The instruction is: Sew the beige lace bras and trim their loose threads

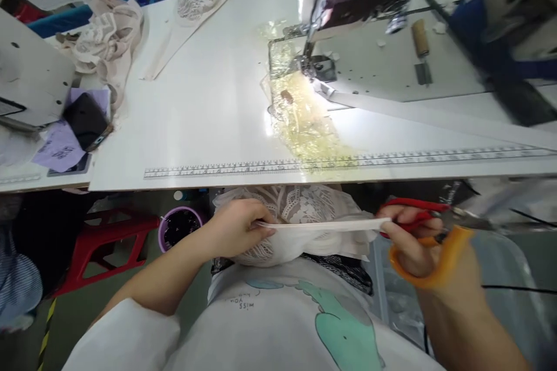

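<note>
In my lap lies a pale lace bra (304,203), with a narrow white band (326,225) stretched level across it. My left hand (246,226) is closed, pinching the band's left part between thumb and fingers. At the right end of the band, my right hand (418,237) pinches its tip with thumb and finger. That same hand carries scissors (455,237) with red and orange handles, their blades pointing right, away from the band. The blade tips are blurred.
Above my lap is a white table (209,104) with a ruler strip (261,166) along its front edge. A lit sewing machine (308,52) stands on it, a white tape (413,109) running right. Other bras (198,3) lie at the back left. Below left are a purple bin (162,232) and red stool (104,243).
</note>
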Available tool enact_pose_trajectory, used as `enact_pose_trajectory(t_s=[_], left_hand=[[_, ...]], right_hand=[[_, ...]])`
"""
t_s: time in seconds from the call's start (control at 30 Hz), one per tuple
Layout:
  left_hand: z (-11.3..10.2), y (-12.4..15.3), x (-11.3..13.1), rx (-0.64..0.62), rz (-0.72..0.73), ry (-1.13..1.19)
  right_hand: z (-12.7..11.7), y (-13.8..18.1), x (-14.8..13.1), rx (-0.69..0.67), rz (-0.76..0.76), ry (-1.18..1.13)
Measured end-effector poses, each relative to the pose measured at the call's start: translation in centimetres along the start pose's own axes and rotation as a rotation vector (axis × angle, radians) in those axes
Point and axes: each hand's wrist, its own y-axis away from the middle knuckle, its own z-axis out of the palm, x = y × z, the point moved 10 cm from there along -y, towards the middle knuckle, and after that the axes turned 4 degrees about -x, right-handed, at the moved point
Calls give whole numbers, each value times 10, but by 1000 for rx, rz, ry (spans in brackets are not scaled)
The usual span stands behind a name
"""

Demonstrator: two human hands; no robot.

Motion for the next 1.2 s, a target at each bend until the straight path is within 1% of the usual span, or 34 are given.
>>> enact_pose_trajectory(t_s=[0.1, 0.17, 0.23, 0.3, 0.33, 0.37, 0.4, 0.47, 0.5, 0.53, 0.57, 0.6, 0.67, 0.73, 0.83, 0.93, 1.07, 1.2], left_hand=[[0, -11, -15, -48, -73, 89], [-3, -17, -19, -62, -133, 111], [-7, -20, -17, -58, -178, 90], [-11, -20, -9, -47, -204, 16], [-11, -20, -4, -49, -209, -35], [-10, -19, 2, -56, -210, -89], [-9, -19, 7, -61, -204, -139], [-2, -18, 16, -76, -163, -211], [1, -18, 20, -80, -136, -235], [5, -18, 23, -79, -106, -258], [8, -18, 26, -77, -73, -280], [11, -17, 28, -78, -42, -302], [15, -15, 29, -77, -11, -335], [17, -12, 30, -92, 9, -324], [13, -7, 34, -95, 59, -241], [7, -4, 37, -70, 90, -177], [3, -4, 39, -38, 89, -193], [5, -7, 40, -55, 65, -244]], right_hand=[[12, -7, -8, 11, -2, -12], [15, -15, -15, 30, -5, -22], [12, -20, -26, 72, -29, -3], [6, -20, -38, 112, -74, 81], [6, -19, -44, 106, -94, 138], [11, -17, -49, 64, -113, 193], [21, -15, -53, -22, -132, 235], [58, -7, -63, -305, -204, 269], [79, 0, -71, -453, -268, 275], [98, 7, -81, -572, -344, 282], [114, 13, -91, -656, -419, 291], [125, 16, -100, -699, -481, 304], [138, 16, -112, -708, -532, 322], [142, 12, -113, -722, -492, 315], [141, 11, -104, -784, -387, 259], [137, 12, -98, -823, -328, 204], [137, 11, -96, -823, -311, 218], [143, 12, -98, -806, -315, 238]])
